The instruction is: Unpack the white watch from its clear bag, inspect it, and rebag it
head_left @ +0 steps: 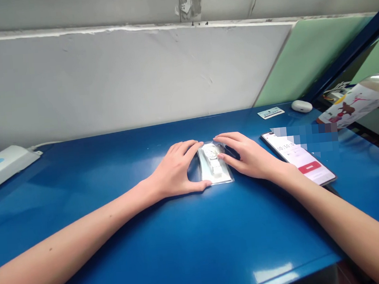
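A small clear plastic pack (227,175) with a pale card backing rests on the blue table. Inside it is a white object (211,153) with a round, dial-like top and a narrower lower part; its exact kind is unclear. My left hand (178,169) grips the pack from the left, fingertips at its top edge and thumb at its bottom edge. From the right, my right hand (243,155) has its thumb on the white object and its curled fingers at the pack's top right corner, hiding part of that side.
Right of my hands lies a phone (297,157) showing a timer. A card (271,112) and a white earbud case (302,106) sit behind it. A labelled bottle (355,103) leans at far right. At far left is a white power strip (8,164). A wall (120,77) borders the table.
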### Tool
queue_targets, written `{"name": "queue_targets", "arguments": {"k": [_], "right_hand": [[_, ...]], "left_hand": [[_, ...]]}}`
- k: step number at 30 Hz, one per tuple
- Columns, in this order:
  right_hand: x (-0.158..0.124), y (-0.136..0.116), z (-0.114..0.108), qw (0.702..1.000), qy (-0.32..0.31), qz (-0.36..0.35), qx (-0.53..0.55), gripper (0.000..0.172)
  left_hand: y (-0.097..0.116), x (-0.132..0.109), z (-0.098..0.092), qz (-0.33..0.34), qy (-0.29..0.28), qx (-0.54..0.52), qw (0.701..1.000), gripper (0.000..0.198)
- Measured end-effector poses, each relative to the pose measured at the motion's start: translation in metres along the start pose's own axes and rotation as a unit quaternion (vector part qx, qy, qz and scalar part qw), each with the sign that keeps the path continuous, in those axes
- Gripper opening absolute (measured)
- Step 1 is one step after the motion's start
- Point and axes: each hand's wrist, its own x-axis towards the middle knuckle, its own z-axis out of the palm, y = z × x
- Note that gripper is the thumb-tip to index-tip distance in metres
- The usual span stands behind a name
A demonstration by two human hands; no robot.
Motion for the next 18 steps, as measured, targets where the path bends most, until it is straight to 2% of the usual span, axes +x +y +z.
{"name": "queue_targets", "arguments": {"k": [7,13,18], "right_hand": [[-0.0007,0.0026,-0.0023,0.999,-0.020,-0.007,-0.024,0.047],[-0.0023,0.0004,-0.0084,0.995,-0.097,-0.008,-0.014,0.081],[-0.0024,0.0005,-0.0098,0.992,-0.123,0.009,-0.008,0.092]], "left_hand": [[-0.0005,-0.0023,0.0022,-0.006,0.039,0.031,0.999,0.087],[-0.0019,-0.0023,0.0029,0.005,0.048,0.017,0.999,0.081],[-0.0043,-0.0016,0.0048,-0.030,0.022,0.017,0.999,0.098]]}}
